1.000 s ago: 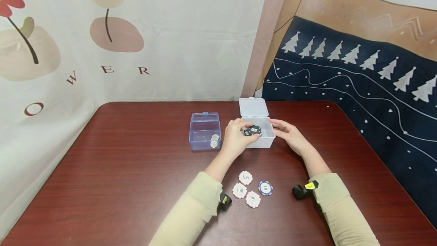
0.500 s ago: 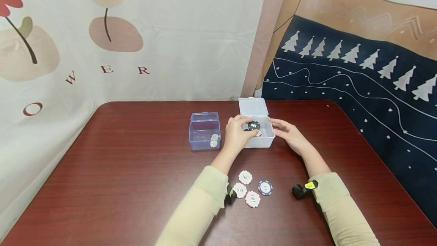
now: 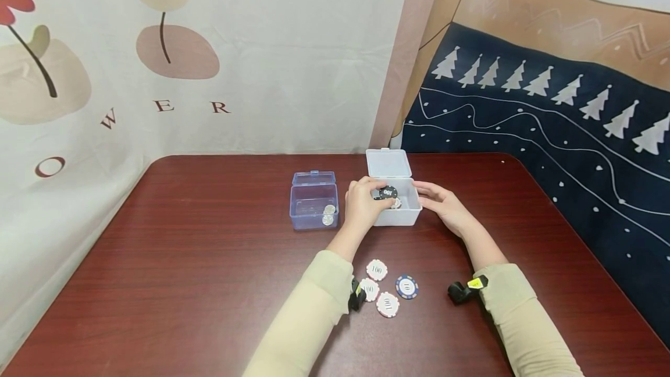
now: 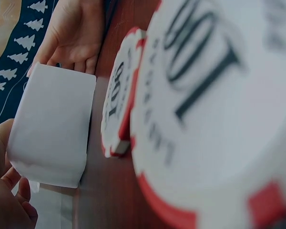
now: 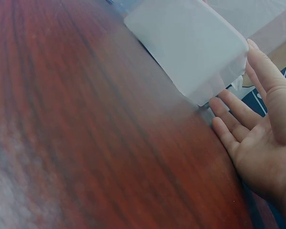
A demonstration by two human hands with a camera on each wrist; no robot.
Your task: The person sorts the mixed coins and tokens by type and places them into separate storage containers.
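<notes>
My left hand [image 3: 364, 205] pinches a black "100" chip [image 3: 388, 192] just inside the open white box [image 3: 407, 217]. Another chip lies half hidden under it in the box. My right hand [image 3: 442, 203] lies open against the box's right wall, fingers straight; the right wrist view shows the hand [image 5: 260, 129] flat beside the box [image 5: 190, 47]. In the left wrist view the box [image 4: 52, 124] sits between my left fingers [image 4: 5, 200] and my right hand [image 4: 76, 33].
Three white-and-red chips [image 3: 376, 270] and a blue chip [image 3: 406, 287] lie on the dark red table [image 3: 183, 260] near my forearms. A clear blue box [image 3: 313, 207] holding silver coins [image 3: 328, 214] stands left of the white box. Fabric hangings back the table.
My left hand has carried the black chip slightly forward and down into the white box. My right hand has stayed against the box.
</notes>
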